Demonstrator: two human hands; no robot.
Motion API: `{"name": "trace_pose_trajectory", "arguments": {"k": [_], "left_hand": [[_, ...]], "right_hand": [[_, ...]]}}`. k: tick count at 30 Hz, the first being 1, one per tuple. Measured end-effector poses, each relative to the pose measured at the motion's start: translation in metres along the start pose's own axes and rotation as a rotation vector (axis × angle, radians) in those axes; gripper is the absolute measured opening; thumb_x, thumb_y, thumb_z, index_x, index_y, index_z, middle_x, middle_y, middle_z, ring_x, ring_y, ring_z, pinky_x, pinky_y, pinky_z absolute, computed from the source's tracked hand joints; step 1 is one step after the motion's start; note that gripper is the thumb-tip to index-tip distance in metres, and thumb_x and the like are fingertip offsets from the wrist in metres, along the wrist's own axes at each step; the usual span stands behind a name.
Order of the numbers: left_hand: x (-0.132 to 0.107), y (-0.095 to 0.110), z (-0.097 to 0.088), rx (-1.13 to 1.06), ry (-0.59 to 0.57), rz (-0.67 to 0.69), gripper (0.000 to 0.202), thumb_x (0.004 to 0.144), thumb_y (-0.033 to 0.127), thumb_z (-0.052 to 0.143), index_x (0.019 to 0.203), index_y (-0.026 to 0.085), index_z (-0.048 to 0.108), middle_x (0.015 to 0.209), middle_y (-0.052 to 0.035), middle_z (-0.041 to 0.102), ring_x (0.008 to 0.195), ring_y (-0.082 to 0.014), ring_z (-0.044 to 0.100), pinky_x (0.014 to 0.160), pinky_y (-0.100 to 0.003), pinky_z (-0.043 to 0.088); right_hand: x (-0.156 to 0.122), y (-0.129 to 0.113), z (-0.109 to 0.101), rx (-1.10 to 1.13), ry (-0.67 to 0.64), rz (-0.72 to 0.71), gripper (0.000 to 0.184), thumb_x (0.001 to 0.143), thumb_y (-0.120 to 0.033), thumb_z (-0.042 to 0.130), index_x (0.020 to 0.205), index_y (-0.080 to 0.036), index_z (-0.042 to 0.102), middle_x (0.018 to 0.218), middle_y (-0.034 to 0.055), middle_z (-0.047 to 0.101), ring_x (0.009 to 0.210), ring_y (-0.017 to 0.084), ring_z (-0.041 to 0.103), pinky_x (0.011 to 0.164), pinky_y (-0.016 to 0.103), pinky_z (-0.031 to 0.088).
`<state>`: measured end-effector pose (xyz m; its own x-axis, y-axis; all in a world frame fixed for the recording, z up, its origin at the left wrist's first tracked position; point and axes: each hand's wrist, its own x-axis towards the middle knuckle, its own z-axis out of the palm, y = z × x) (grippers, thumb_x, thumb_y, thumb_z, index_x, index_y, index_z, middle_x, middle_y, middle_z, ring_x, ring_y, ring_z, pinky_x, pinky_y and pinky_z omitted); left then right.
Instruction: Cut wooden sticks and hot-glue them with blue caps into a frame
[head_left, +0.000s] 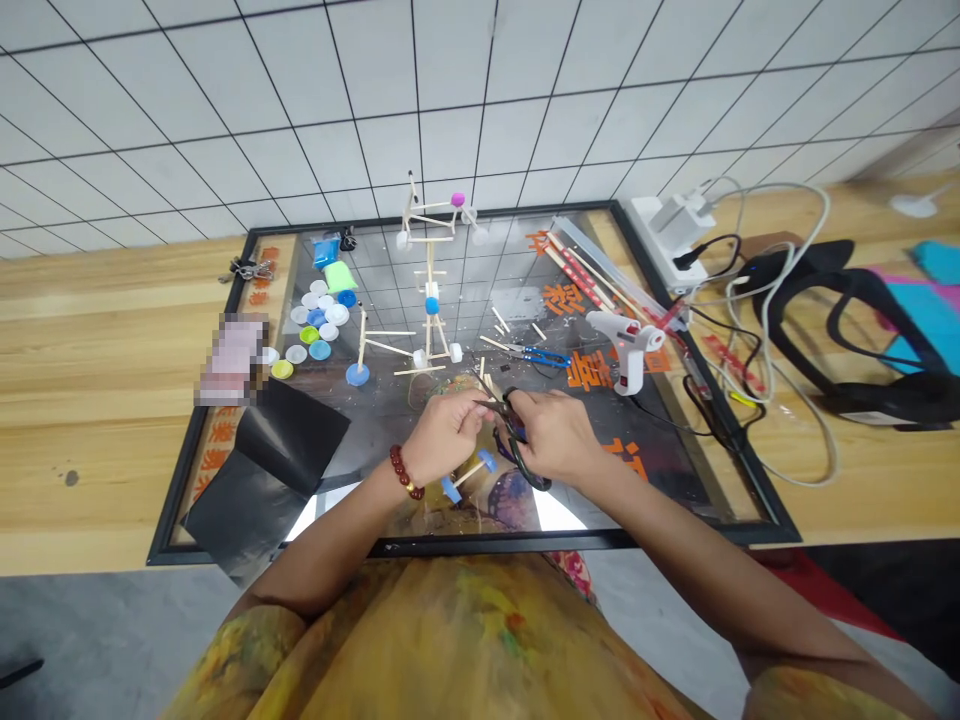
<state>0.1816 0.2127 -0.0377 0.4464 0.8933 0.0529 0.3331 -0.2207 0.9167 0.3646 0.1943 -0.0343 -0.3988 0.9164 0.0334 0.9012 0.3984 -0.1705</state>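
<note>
My left hand (442,435), with a red bead bracelet on its wrist, is closed on a thin wooden stick piece that has blue bottle caps (451,489) on it. My right hand (551,432) grips black scissors (519,440), their blades pointing at the stick between my hands. Both hands hover over a black-framed mirror board (480,545) lying on the wooden table. A stick-and-cap structure (431,300) stands on the board just beyond my hands.
Loose bottle caps (319,320) lie at the board's left, black paper sheets (262,470) at its near left corner. A white glue gun (626,345), blue-handled scissors (544,355) and wooden sticks (581,270) lie to the right. A power strip (675,235), cables and a black headset (847,320) sit further right.
</note>
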Motion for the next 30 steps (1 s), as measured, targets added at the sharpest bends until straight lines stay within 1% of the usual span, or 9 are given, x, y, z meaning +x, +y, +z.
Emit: {"name": "trace_pose_trajectory", "arguments": {"k": [6,9,11,12,14,16,19,23,30], "left_hand": [[0.001,0.003,-0.002,-0.071,-0.031,-0.054,0.023,0.088,0.019,0.043,0.07,0.016,0.058,0.061,0.0012,0.054,0.056,-0.0099,0.048,0.059,-0.022,0.04],[0.004,0.001,-0.005,-0.12,-0.032,-0.132,0.028,0.092,0.024,0.04,0.072,0.016,0.059,0.058,0.002,0.051,0.055,-0.0101,0.047,0.06,-0.024,0.041],[0.005,0.001,-0.01,-0.143,-0.028,-0.124,0.024,0.092,0.028,0.044,0.081,0.015,0.061,0.068,-0.0007,0.058,0.064,-0.0116,0.054,0.067,-0.025,0.045],[0.006,0.003,-0.013,-0.171,-0.03,-0.097,0.019,0.091,0.03,0.05,0.09,0.015,0.062,0.079,-0.0032,0.063,0.073,-0.0131,0.058,0.072,-0.026,0.047],[0.006,0.009,-0.018,-0.247,-0.026,-0.047,0.025,0.086,0.031,0.061,0.106,0.016,0.06,0.102,-0.0079,0.066,0.092,-0.0163,0.062,0.082,-0.028,0.048],[0.007,0.017,-0.018,-0.307,0.004,-0.036,0.027,0.086,0.029,0.061,0.109,0.016,0.059,0.108,-0.0093,0.067,0.098,-0.0177,0.063,0.088,-0.03,0.048],[0.011,0.026,-0.01,-0.321,0.069,-0.058,0.014,0.09,0.025,0.054,0.097,0.015,0.06,0.097,-0.0078,0.07,0.093,-0.0172,0.065,0.09,-0.031,0.049],[0.023,0.027,0.005,-0.259,0.173,-0.095,0.009,0.087,0.022,0.056,0.093,0.016,0.06,0.088,-0.0054,0.07,0.084,-0.0168,0.065,0.083,-0.03,0.05],[0.036,0.029,0.006,-0.039,0.139,-0.053,0.012,0.09,0.023,0.054,0.1,0.018,0.058,0.088,-0.0041,0.069,0.079,-0.0166,0.065,0.075,-0.028,0.048]], "right_hand": [[0.003,0.008,0.007,-0.004,-0.117,0.017,0.033,0.078,-0.046,0.044,0.081,-0.018,0.06,0.063,0.0083,0.065,0.056,0.019,0.053,0.056,0.03,0.018],[0.009,0.012,0.01,0.053,-0.108,0.034,0.031,0.075,-0.046,0.045,0.079,-0.019,0.06,0.061,0.0074,0.064,0.055,0.019,0.053,0.054,0.028,0.018],[0.012,0.012,0.01,0.098,-0.081,0.058,0.029,0.074,-0.044,0.045,0.078,-0.019,0.059,0.061,0.0068,0.064,0.054,0.018,0.053,0.054,0.028,0.019],[0.013,0.011,0.01,0.119,-0.069,0.065,0.029,0.074,-0.044,0.045,0.077,-0.019,0.059,0.06,0.0065,0.064,0.054,0.018,0.053,0.053,0.028,0.019],[0.013,0.008,0.007,0.159,-0.056,0.065,0.028,0.075,-0.043,0.045,0.077,-0.019,0.059,0.059,0.006,0.063,0.054,0.018,0.052,0.053,0.027,0.02],[0.01,0.007,0.005,0.198,-0.049,0.06,0.027,0.075,-0.043,0.045,0.075,-0.019,0.058,0.057,0.0053,0.061,0.052,0.017,0.051,0.053,0.027,0.02],[0.006,0.009,0.003,0.251,-0.035,0.06,0.023,0.075,-0.041,0.045,0.072,-0.02,0.055,0.056,0.004,0.058,0.051,0.016,0.049,0.053,0.027,0.021],[0.009,0.018,0.007,0.291,0.01,0.086,0.023,0.073,-0.043,0.045,0.065,-0.021,0.048,0.052,0.0022,0.053,0.049,0.014,0.044,0.052,0.026,0.022],[0.013,0.03,0.012,0.272,0.105,0.14,0.016,0.067,-0.037,0.046,0.064,-0.022,0.045,0.051,0.0008,0.051,0.049,0.013,0.041,0.051,0.026,0.022]]}}
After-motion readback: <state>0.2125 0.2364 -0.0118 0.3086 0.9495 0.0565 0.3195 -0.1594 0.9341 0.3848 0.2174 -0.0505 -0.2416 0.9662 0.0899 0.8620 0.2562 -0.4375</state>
